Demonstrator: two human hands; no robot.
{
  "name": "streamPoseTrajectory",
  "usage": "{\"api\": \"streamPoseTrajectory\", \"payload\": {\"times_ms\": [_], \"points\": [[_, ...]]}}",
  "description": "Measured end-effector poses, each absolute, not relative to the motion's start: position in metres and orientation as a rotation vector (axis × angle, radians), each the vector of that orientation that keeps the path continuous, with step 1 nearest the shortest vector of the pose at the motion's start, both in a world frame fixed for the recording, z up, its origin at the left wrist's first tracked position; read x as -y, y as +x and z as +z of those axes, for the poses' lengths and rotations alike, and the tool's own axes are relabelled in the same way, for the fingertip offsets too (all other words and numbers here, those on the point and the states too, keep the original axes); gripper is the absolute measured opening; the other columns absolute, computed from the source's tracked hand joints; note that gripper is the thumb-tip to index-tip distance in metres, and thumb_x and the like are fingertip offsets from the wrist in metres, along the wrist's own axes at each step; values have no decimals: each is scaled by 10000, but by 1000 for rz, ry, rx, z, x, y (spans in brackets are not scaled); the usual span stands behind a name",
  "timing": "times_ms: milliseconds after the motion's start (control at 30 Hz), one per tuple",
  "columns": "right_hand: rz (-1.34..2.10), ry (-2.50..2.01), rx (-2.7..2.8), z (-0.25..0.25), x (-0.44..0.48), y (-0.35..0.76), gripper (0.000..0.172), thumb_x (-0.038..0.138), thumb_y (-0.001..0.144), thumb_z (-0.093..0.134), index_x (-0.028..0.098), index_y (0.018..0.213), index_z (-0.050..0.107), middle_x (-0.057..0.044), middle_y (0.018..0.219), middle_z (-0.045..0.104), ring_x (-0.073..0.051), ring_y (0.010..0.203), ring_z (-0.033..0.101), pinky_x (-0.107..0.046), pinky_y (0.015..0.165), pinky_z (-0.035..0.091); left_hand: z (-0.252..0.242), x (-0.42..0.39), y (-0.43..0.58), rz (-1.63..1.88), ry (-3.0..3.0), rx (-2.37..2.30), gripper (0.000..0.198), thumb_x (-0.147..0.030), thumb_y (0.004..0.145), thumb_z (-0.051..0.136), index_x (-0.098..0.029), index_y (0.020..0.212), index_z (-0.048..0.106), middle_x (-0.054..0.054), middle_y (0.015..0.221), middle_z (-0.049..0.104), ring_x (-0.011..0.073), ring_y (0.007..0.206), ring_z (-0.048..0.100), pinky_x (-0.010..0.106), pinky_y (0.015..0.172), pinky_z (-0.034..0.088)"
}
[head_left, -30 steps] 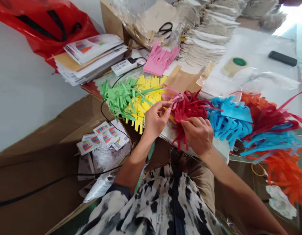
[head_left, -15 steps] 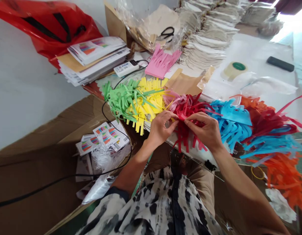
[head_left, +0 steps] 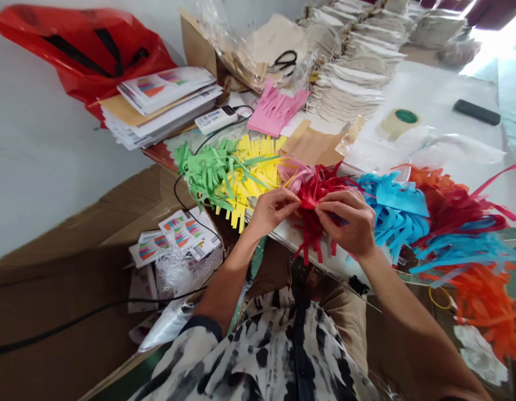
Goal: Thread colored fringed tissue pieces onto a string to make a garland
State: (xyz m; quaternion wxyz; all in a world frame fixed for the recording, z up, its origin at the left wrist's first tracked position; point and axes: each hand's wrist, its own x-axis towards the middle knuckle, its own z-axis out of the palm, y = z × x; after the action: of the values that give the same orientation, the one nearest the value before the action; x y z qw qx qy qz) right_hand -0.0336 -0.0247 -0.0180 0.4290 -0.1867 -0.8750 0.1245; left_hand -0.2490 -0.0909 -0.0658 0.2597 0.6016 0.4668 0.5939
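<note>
Red fringed tissue paper (head_left: pixel 311 236) lies at the table's front edge, its strips hanging over. My left hand (head_left: pixel 274 210) pinches its middle between thumb and finger from the left. From the right, my right hand (head_left: pixel 347 218) pinches the same red fringe close by. Left of my hands lie yellow fringed paper (head_left: pixel 258 167) and green fringed paper (head_left: pixel 210 170). A pink fringe (head_left: pixel 297 172) sits just behind the red one. To the right is blue fringed paper (head_left: pixel 400 209).
Orange fringe (head_left: pixel 487 306) hangs off the right edge. Behind are pink fringed sheets (head_left: pixel 274 111), scissors (head_left: pixel 286 61), a tape roll (head_left: pixel 400 122) and stacked bundles (head_left: pixel 350 83). A black cable (head_left: pixel 116 303) crosses the open cardboard box (head_left: pixel 40 312) on the left.
Both hands stay at the red fringe. My right fingers have shifted slightly and spread a little, and my left hand has edged left. The surroundings stand as before.
</note>
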Motion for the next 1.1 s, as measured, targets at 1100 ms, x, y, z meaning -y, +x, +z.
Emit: {"api": "streamPoseTrajectory", "payload": {"times_ms": [1100], "points": [[510,-663,1461,52,-37,15,99,301,895,826,221,879,769,-34,852,736,-180,824,692,-351,767,514,-68,29,-256,1338,2330,-1789,181,-204,1043,543,-213,1124,704,107,1221,728,245,1164,723,329,918,571]]}}
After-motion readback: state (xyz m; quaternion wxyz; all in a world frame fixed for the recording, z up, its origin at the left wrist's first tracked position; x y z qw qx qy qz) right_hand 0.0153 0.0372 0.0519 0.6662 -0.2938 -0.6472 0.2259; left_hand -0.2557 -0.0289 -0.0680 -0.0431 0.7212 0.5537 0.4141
